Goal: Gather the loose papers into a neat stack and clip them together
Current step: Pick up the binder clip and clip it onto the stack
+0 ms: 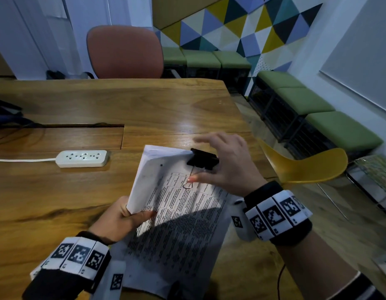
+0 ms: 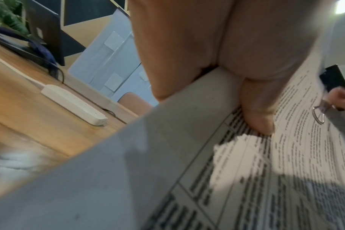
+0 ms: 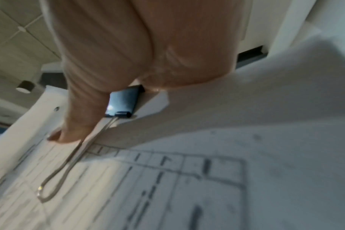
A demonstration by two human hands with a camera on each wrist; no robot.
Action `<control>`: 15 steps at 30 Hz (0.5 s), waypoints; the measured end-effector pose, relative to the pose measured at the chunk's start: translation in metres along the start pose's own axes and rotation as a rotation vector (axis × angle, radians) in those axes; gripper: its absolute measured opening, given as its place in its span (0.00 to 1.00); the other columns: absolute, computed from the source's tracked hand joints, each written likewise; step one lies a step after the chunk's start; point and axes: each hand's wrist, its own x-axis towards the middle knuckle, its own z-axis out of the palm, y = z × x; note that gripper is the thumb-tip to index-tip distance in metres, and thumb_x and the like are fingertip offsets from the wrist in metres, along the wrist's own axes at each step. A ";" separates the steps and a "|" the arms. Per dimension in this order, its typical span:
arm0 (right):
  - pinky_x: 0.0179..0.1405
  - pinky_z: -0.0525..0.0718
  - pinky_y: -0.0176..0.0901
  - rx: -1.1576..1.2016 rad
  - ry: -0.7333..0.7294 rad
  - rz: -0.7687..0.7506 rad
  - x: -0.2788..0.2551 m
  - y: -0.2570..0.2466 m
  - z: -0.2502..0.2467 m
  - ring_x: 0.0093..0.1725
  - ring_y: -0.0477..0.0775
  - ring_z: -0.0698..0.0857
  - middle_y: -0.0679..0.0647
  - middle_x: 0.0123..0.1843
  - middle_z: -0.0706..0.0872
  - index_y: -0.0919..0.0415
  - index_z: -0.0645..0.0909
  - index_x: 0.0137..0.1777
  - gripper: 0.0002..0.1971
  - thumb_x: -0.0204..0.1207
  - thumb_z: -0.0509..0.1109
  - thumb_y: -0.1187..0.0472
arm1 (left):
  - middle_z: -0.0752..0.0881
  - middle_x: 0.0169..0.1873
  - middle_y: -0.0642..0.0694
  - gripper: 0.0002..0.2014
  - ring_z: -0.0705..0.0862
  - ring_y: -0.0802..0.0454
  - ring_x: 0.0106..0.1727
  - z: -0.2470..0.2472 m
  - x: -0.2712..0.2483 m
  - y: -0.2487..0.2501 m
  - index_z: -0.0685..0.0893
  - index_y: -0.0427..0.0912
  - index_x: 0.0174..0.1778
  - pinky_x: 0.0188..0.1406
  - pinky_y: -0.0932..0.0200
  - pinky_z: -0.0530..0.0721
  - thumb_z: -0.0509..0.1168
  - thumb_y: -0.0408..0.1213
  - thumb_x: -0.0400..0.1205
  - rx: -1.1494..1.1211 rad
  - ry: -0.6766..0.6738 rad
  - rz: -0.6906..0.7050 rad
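Observation:
A stack of printed papers [image 1: 179, 213] hangs tilted over the wooden table [image 1: 144, 105], its left edge curled upward. My left hand [image 1: 131, 215] grips that left edge, thumb [image 2: 258, 116] on the top sheet and fingers underneath. A black binder clip [image 1: 202, 159] bites the stack's far right corner. One silver wire handle [image 1: 188, 185] lies flat on the top page. My right hand [image 1: 220, 163] hovers over the clip with fingers spread, its thumb [image 3: 75, 129] pressing beside the wire handle [image 3: 55, 183]. The clip [image 3: 122, 102] shows under the palm.
A white power strip [image 1: 81, 158] with its cord lies on the table to the left, beside a cable slot [image 1: 79, 126]. Dark gear [image 1: 4, 113] sits at the far left edge. An orange chair [image 1: 125, 53] stands behind the table, a yellow chair [image 1: 300, 165] at the right.

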 end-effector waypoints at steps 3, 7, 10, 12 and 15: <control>0.75 0.63 0.63 0.026 0.415 0.117 -0.005 0.015 0.017 0.73 0.55 0.66 0.58 0.74 0.70 0.51 0.69 0.72 0.44 0.58 0.65 0.28 | 0.84 0.27 0.43 0.29 0.81 0.47 0.33 -0.002 0.002 0.000 0.82 0.25 0.40 0.33 0.59 0.79 0.77 0.52 0.65 -0.074 0.041 -0.066; 0.70 0.66 0.50 0.620 0.499 0.398 -0.029 0.028 0.054 0.73 0.46 0.64 0.46 0.74 0.63 0.48 0.57 0.77 0.52 0.54 0.68 0.27 | 0.91 0.29 0.60 0.09 0.87 0.65 0.32 -0.004 0.003 0.011 0.84 0.45 0.41 0.28 0.73 0.81 0.75 0.37 0.68 -0.164 0.066 -0.148; 0.58 0.82 0.46 1.039 0.194 0.518 -0.048 0.034 0.092 0.63 0.50 0.82 0.47 0.64 0.79 0.44 0.66 0.68 0.45 0.50 0.74 0.29 | 0.89 0.29 0.48 0.21 0.84 0.51 0.37 -0.007 0.008 0.008 0.85 0.39 0.38 0.32 0.64 0.79 0.78 0.49 0.57 -0.213 0.124 -0.250; 0.54 0.87 0.48 1.076 0.103 0.570 -0.055 0.035 0.115 0.59 0.60 0.85 0.57 0.58 0.85 0.48 0.74 0.59 0.29 0.59 0.75 0.40 | 0.84 0.26 0.46 0.18 0.80 0.50 0.34 -0.008 0.013 0.006 0.83 0.36 0.34 0.30 0.63 0.76 0.77 0.45 0.58 -0.258 0.158 -0.313; 0.45 0.88 0.38 1.142 0.073 0.635 -0.058 0.033 0.129 0.52 0.54 0.88 0.59 0.53 0.88 0.58 0.79 0.56 0.11 0.75 0.69 0.58 | 0.83 0.26 0.43 0.20 0.79 0.50 0.31 -0.005 0.021 0.008 0.82 0.32 0.34 0.30 0.61 0.78 0.78 0.44 0.60 -0.271 0.144 -0.339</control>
